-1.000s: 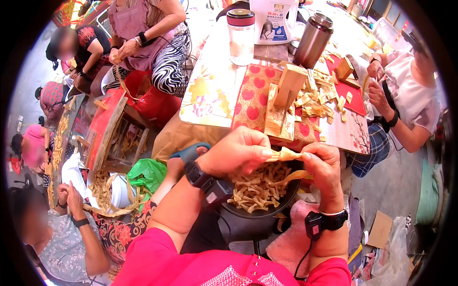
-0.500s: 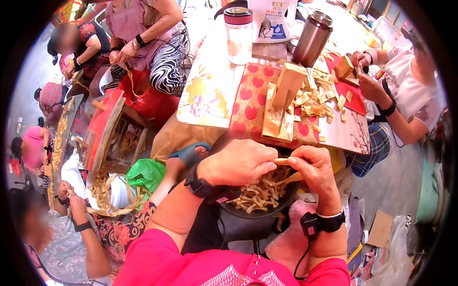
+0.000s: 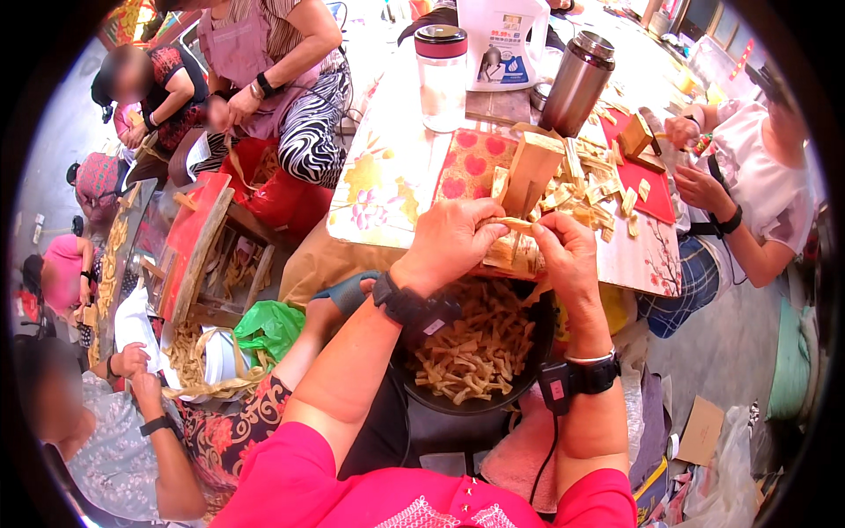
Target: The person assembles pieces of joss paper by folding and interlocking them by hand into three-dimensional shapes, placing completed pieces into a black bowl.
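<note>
A short pale-yellow strip (image 3: 514, 223) is stretched between my two hands, just in front of an upright wooden block (image 3: 533, 169) on the table. My left hand (image 3: 447, 245) pinches one end between thumb and fingers. The other end is pinched by my right hand (image 3: 568, 251), below which a loose tail of strip seems to hang. Below both hands is a dark round pan (image 3: 543, 348), heaped with small twisted or knotted yellowish pieces (image 3: 480, 343). More cut strips (image 3: 603, 189) lie beside the block, over a red apple-patterned cloth (image 3: 465, 167).
A clear lidded cup (image 3: 440, 84), a steel flask (image 3: 576, 84) and a white jug (image 3: 500, 44) stand on the table (image 3: 374, 198). At right a person (image 3: 757, 167) sits by another wooden block. A green bag (image 3: 268, 330) and a white bucket (image 3: 222, 356) are at left, near other people.
Both hands have moved forward, away from me, carrying the strip from over the pan to the table's edge by the wooden block. More of the pan now shows.
</note>
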A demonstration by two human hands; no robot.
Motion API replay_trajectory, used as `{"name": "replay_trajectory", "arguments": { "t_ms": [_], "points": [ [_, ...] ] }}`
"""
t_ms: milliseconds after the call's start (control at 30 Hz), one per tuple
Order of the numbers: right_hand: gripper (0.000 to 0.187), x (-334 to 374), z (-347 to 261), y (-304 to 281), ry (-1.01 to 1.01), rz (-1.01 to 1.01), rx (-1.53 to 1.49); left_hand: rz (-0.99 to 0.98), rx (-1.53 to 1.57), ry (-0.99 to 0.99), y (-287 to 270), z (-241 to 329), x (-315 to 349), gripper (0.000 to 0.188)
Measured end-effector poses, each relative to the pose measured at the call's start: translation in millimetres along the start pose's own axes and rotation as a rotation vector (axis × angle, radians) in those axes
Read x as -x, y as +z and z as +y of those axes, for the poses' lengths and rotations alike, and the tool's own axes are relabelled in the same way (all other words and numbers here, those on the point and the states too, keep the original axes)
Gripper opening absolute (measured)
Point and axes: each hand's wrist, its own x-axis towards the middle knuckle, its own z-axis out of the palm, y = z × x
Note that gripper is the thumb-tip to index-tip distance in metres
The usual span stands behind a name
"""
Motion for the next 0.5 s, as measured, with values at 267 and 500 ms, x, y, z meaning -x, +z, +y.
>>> {"name": "replay_trajectory", "arguments": {
  "t_ms": [267,500],
  "points": [
    [0.021,24,-6,-12,0.059,-0.042,0.053,-0.353,-0.118,0.004,-31,52,41,0.036],
    [0.034,56,-19,11,0.549,-0.418,-0.874,-0.233,0.709,-0.346,10,55,61,0.028]
  ]
}}
